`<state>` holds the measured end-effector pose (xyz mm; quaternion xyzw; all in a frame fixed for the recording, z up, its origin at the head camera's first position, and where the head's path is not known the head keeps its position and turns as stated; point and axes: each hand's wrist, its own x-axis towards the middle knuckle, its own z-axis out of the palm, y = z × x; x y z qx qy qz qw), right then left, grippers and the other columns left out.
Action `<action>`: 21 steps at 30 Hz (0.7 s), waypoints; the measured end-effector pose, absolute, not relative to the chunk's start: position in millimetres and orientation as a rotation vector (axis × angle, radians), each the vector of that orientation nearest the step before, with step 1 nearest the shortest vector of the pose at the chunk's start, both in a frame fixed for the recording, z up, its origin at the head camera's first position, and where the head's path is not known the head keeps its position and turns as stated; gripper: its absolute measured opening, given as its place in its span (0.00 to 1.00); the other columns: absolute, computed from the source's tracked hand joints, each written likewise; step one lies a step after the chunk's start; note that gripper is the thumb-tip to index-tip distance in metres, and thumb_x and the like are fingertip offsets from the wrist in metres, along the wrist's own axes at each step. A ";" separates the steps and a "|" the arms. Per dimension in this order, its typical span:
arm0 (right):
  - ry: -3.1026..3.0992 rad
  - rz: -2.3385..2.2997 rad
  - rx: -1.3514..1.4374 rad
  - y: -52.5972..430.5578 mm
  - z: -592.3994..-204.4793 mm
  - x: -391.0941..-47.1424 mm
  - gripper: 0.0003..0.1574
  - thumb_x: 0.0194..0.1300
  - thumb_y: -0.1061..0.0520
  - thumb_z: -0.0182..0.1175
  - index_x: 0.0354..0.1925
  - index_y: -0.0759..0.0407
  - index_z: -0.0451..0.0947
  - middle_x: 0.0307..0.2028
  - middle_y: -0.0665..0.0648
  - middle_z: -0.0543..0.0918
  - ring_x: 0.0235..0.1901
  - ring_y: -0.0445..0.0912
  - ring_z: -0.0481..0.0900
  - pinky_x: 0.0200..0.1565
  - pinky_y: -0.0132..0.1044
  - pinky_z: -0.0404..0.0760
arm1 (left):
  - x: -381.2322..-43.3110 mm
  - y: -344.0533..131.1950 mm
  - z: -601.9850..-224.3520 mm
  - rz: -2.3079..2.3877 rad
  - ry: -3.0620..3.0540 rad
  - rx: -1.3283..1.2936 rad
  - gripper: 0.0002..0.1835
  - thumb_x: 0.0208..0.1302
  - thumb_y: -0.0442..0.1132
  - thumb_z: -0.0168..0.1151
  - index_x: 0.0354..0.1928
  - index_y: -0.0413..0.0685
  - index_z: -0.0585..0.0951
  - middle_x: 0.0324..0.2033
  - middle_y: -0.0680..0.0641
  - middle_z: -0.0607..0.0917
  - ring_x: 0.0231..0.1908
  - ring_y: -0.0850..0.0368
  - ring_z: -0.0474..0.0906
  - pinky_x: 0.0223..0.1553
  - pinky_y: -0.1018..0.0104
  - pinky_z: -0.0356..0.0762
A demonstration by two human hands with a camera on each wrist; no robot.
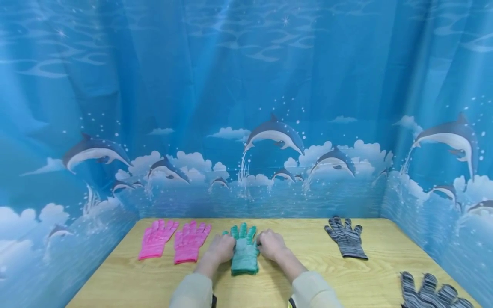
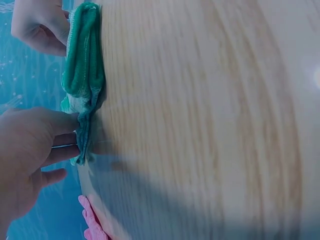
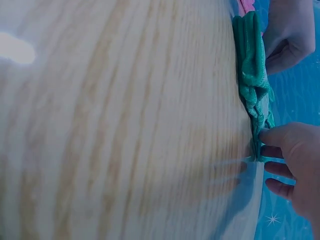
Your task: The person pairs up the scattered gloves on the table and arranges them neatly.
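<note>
Green knit gloves (image 1: 245, 254) lie at the middle of the table, fingers pointing away from me; the thick cuff end (image 2: 85, 50) shows several layers in the left wrist view, as if one glove lies on another. My left hand (image 1: 223, 248) pinches the left edge of the green gloves near the thumb part. On the opposite edge my right hand (image 1: 271, 245) pinches the fabric between thumb and index finger, its other fingers loosely bent in the right wrist view. The gloves lie flat between both hands.
Two pink gloves (image 1: 188, 244) lie side by side at the left. A grey-and-black striped glove (image 1: 346, 239) is at the back right, and another striped glove (image 1: 431, 293) sits near the front right corner. A blue dolphin curtain (image 1: 246, 85) surrounds the wooden table (image 1: 135, 282).
</note>
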<state>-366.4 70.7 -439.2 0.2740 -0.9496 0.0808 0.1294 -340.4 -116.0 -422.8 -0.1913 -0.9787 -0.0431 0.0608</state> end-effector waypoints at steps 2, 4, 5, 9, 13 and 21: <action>-2.758 0.230 0.799 71.2 -438.7 -366.1 0.06 0.55 0.59 0.62 0.24 0.51 0.81 0.26 0.49 0.78 0.32 0.47 0.75 0.32 0.41 0.75 | -341.2 -116.8 -423.8 -0.121 -2.952 -0.576 0.11 0.57 0.33 0.59 0.18 0.47 0.75 0.20 0.49 0.74 0.29 0.51 0.76 0.46 0.48 0.72; -2.744 0.225 0.814 71.7 -437.2 -365.1 0.05 0.54 0.59 0.63 0.23 0.52 0.81 0.25 0.49 0.78 0.31 0.47 0.74 0.30 0.40 0.75 | -341.6 -117.6 -424.2 -0.118 -2.953 -0.572 0.11 0.58 0.33 0.60 0.18 0.47 0.75 0.20 0.50 0.74 0.28 0.52 0.75 0.44 0.49 0.73; -2.743 0.222 0.824 72.2 -436.7 -365.0 0.05 0.55 0.59 0.63 0.24 0.52 0.81 0.25 0.49 0.78 0.30 0.46 0.74 0.30 0.40 0.75 | -341.7 -117.9 -424.2 -0.117 -2.956 -0.570 0.12 0.58 0.33 0.60 0.18 0.47 0.75 0.19 0.50 0.74 0.28 0.52 0.75 0.43 0.49 0.73; -2.732 0.244 0.851 75.9 -434.4 -366.8 0.04 0.56 0.59 0.62 0.26 0.54 0.83 0.26 0.50 0.79 0.30 0.46 0.75 0.30 0.39 0.75 | -342.0 -119.1 -423.9 -0.116 -2.965 -0.576 0.11 0.59 0.34 0.60 0.19 0.47 0.75 0.19 0.50 0.73 0.25 0.54 0.73 0.39 0.53 0.75; -2.738 0.323 0.762 82.2 -434.5 -371.5 0.05 0.56 0.62 0.62 0.32 0.58 0.84 0.32 0.53 0.82 0.37 0.50 0.78 0.36 0.43 0.78 | -341.2 -120.1 -423.6 -0.083 -2.940 -0.604 0.11 0.60 0.35 0.59 0.19 0.47 0.75 0.19 0.50 0.74 0.25 0.54 0.73 0.34 0.56 0.75; -2.778 0.401 0.643 84.7 -435.2 -373.6 0.09 0.57 0.60 0.62 0.38 0.60 0.83 0.37 0.57 0.81 0.41 0.54 0.77 0.41 0.48 0.77 | -337.4 -120.3 -423.6 -0.052 -2.909 -0.642 0.13 0.59 0.36 0.59 0.18 0.48 0.74 0.17 0.51 0.73 0.23 0.55 0.73 0.34 0.57 0.75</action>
